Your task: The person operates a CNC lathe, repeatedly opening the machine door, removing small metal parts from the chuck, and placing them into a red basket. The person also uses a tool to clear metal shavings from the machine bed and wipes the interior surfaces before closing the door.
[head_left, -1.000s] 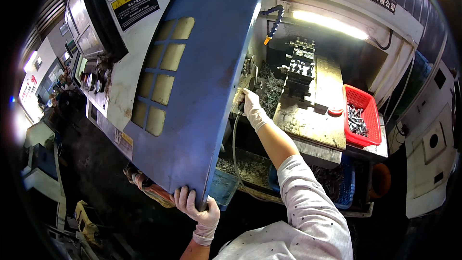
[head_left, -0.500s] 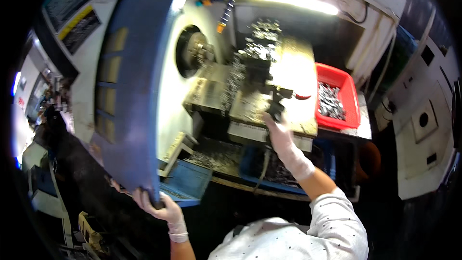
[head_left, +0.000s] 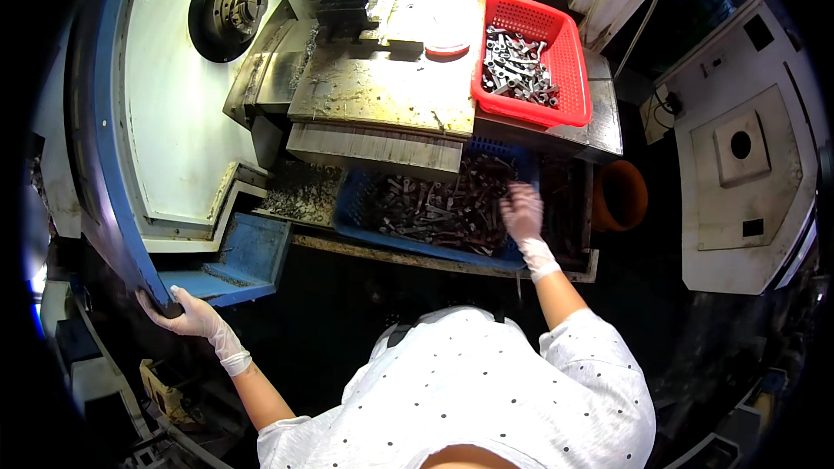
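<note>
My left hand (head_left: 187,314), in a thin white glove, is closed round the dark handle (head_left: 173,308) at the lower edge of a blue machine door (head_left: 111,148). My right hand (head_left: 523,211), gloved too, is over the right part of a blue basket (head_left: 347,208), close to the many small metal parts (head_left: 434,208) inside. Its fingers are somewhat blurred but look apart, with nothing visible in them. Whether they touch the parts I cannot tell.
Above the blue basket is the oily machine bed (head_left: 373,91) with a tool block (head_left: 339,4); a round chuck (head_left: 239,9) is to its left. A red basket (head_left: 573,61) of shiny metal rod-like parts stands right. An orange bucket (head_left: 620,195) and a pale cabinet (head_left: 738,156) are further right.
The view has shifted down and right. My right hand has left the dark tool it held over the machine bed and come down to the blue basket. The door has moved left with my left hand.
</note>
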Demonstrator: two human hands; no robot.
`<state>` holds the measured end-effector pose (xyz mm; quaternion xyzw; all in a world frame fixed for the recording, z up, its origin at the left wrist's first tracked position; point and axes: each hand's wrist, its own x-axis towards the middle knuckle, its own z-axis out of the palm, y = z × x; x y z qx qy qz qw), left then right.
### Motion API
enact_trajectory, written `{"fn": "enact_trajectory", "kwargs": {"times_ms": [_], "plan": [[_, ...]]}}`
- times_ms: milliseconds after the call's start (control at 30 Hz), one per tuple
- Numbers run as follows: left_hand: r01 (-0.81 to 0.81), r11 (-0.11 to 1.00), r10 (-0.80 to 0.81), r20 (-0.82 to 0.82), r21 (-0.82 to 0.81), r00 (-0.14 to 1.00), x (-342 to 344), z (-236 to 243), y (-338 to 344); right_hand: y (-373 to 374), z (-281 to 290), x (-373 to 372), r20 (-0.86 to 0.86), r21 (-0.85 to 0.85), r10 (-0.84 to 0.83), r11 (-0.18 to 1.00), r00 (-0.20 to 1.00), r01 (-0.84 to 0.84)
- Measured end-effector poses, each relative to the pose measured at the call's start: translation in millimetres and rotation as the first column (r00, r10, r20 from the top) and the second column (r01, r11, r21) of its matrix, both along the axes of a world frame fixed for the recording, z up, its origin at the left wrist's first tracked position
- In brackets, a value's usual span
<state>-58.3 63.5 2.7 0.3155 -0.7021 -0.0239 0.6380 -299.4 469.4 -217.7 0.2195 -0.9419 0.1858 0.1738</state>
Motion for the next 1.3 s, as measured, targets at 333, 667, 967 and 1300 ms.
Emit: {"fn": "enact_trajectory", "kwargs": {"times_ms": [333,667,967,1300], "plan": [[-0.021,0.998,0.020,0.020,0.055,1.000,-2,2,5,-100,-62,-22,0.770,-0.173,0.224,0.974,0.597,-0.143],[0.023,1.000,-0.025,0.087,0.019,0.996,10,-6,1,-49,50,-36,0.734,-0.675,0.389,0.512,0.557,0.532],[0.090,0.996,-0.088,0.076,-0.027,0.993,12,-19,0,-229,158,57,0.541,-0.705,0.769,0.635,0.340,-0.315],[0.074,0.995,-0.058,0.205,-0.073,0.977,26,-26,0,-503,167,-156,0.180,-0.846,0.102,0.524,0.978,0.101]]}}
